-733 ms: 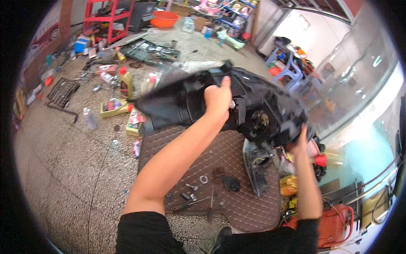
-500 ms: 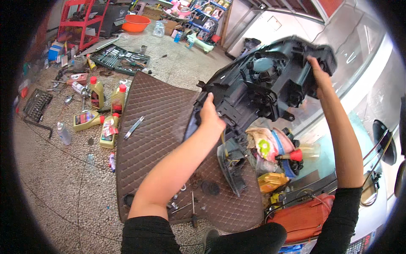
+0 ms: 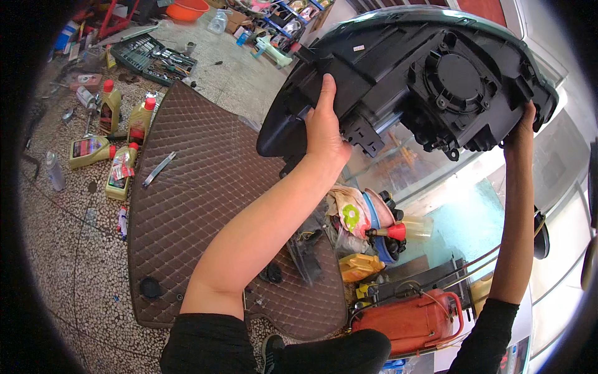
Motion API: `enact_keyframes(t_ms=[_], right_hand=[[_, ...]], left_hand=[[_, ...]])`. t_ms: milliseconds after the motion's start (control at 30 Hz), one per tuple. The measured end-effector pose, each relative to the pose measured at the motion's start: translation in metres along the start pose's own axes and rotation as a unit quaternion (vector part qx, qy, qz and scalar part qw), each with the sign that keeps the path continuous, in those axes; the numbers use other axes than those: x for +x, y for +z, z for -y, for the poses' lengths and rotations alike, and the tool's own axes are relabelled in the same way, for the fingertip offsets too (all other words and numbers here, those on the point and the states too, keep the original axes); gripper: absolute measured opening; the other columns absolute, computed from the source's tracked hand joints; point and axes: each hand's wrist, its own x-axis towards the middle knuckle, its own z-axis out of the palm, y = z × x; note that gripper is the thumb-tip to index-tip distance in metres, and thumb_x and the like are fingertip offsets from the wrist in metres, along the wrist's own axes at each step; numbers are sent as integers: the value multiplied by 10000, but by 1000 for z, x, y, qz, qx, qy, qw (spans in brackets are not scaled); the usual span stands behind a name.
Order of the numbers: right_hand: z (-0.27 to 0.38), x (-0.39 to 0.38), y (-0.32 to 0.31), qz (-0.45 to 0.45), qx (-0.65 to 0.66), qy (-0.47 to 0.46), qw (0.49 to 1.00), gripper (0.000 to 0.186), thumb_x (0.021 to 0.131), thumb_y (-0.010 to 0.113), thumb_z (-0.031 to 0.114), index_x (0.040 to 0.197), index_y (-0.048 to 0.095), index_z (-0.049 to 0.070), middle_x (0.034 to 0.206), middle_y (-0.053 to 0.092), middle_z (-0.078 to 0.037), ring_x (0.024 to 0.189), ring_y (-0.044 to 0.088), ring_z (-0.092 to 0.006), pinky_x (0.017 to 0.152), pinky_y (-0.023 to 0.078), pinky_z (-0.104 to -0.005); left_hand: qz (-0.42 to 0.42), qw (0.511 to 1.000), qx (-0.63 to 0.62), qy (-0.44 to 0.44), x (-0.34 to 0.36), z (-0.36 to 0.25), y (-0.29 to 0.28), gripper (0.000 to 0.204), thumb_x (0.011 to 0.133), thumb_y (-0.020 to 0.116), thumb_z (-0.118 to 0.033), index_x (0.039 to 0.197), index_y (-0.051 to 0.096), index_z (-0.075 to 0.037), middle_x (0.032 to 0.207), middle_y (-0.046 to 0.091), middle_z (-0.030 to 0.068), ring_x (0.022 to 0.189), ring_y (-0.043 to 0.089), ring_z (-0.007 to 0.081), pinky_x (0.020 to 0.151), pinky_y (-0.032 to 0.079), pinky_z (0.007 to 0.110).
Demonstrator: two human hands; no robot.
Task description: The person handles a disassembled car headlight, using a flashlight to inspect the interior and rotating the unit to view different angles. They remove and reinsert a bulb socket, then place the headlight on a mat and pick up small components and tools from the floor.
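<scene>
Both my hands hold up a large black car headlight (image 3: 380,81), its plastic back with a round cover turned toward me. My left hand (image 3: 325,124) grips its lower left edge, thumb against the housing and the other fingers hidden behind. At the right end my right hand (image 3: 522,128) is closed on the edge, its fingers mostly out of sight. Below, partly behind my left forearm, a smaller dark lamp part (image 3: 306,255) with wires lies on the brown quilted mat (image 3: 187,206). A utility knife or similar slim silver tool (image 3: 159,168) rests on the mat's left part.
Yellow oil bottles (image 3: 118,171) with red caps stand and lie left of the mat. Farther off is an open socket set (image 3: 152,59). A red tank (image 3: 405,321), a yellow jug (image 3: 360,267) and rags (image 3: 352,209) crowd the right side. A round black cap (image 3: 150,287) sits near the mat's edge.
The headlight has been raised and turned, so the round cover now shows on its back. Both hands have moved up with it, and the view has shifted to the right.
</scene>
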Motion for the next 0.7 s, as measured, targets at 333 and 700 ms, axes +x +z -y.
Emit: enact_keyframes(t_ms=[333,700], right_hand=[[-32,-15,-1,-16,94,-6,995,727,893,562,581,1369,481,38,1320,566,-121,1207,536,-268,1038,405,-378],[-271,-252,39,-155,434,272,845,920,852,373,803,1526,287,183,1542,357,-88,1404,334,-340,1156,256,-573]], left_hand=[[-43,997,43,38,-1,-9,2,502,911,659,-444,1204,615,-39,1179,666,97,1032,660,242,912,531,395],[75,716,651,243,-22,-42,62,464,792,754,-325,653,626,99,634,629,246,614,675,324,615,512,431]])
